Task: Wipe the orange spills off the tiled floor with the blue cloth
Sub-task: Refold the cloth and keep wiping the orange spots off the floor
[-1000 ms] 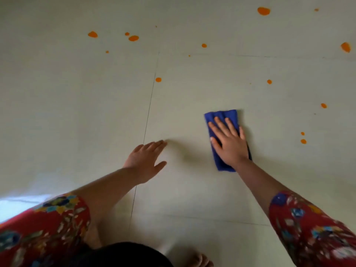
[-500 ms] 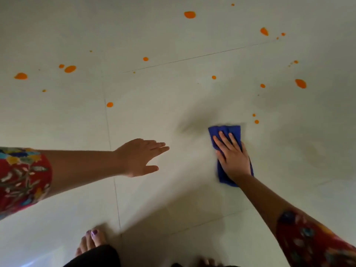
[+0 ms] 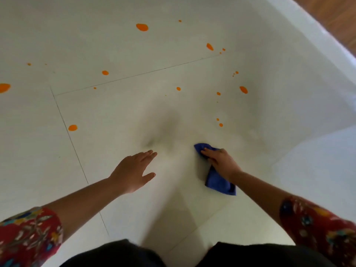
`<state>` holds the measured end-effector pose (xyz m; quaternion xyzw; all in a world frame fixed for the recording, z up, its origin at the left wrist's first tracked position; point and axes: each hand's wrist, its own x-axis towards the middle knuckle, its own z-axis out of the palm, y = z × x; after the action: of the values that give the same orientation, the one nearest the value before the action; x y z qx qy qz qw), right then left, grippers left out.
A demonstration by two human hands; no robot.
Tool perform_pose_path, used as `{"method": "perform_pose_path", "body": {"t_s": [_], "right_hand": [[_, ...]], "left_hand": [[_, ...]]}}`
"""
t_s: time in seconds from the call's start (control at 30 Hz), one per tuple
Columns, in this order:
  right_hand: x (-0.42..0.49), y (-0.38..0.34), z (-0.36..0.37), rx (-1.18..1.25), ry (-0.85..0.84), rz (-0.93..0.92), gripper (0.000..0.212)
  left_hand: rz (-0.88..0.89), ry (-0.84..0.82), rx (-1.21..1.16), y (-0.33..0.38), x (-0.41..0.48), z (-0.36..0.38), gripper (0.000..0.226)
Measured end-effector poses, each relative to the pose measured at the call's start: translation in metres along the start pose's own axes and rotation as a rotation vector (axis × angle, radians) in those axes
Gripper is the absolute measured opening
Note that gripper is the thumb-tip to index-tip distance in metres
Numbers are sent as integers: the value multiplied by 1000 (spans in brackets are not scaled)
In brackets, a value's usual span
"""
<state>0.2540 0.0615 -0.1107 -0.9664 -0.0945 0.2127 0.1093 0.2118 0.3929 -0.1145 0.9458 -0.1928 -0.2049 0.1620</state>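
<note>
The right hand (image 3: 221, 160) grips the blue cloth (image 3: 218, 181) bunched against the tiled floor (image 3: 115, 170), fingers curled over it so it can be pushed. The left hand (image 3: 133, 170) is spread open and empty, probably for balance. The nearest orange spills (image 3: 221, 124), 2 small drops, lie just ahead of the cloth, unwiped.

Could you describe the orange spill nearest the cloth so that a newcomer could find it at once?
Start at the right hand pressing the blue cloth on the tiled floor. Look straight ahead of the cloth, away from the person: there sits the pair of small orange drops. Unlike the scattered single blobs, these two lie close together, the nearer one slightly larger.
</note>
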Motion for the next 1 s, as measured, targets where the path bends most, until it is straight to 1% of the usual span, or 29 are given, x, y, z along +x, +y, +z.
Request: {"method": "perform_pose_path", "body": {"t_s": [0.03, 0.13, 0.23, 0.3, 0.4, 0.5, 0.63, 0.77, 0.87, 0.93, 1.0], "right_hand": [[3, -11, -12, 101, 27, 50, 41], [4, -35, -52, 304, 105, 168, 37], [0, -52, -93, 502, 193, 204, 37], [4, -54, -111, 562, 242, 201, 38], [23, -53, -121, 599, 343, 253, 39], [51, -43, -113, 655, 408, 362, 39], [75, -14, -92, 634, 436, 470, 43], [88, 34, -86, 553, 496, 541, 45], [96, 66, -80, 510, 530, 543, 43], [111, 81, -74, 533, 549, 523, 41], [133, 89, -64, 492, 489, 525, 43]], "left_hand": [[-8, -1, -24, -4, 1, -2, 69], [-27, -18, -75, -9, 1, -8, 68], [-15, 25, -102, -18, 2, -18, 67], [-20, 64, -121, -22, 3, -24, 66], [-39, 98, -136, -26, 0, -34, 66], [-59, 149, -142, -27, 3, -40, 64], [-38, 83, -97, -18, 23, -39, 65], [14, 61, 9, -7, 74, -49, 66], [0, 84, 23, 0, 107, -57, 65], [-22, 81, 19, 9, 128, -58, 65], [-49, 82, -5, 22, 150, -56, 65]]}}
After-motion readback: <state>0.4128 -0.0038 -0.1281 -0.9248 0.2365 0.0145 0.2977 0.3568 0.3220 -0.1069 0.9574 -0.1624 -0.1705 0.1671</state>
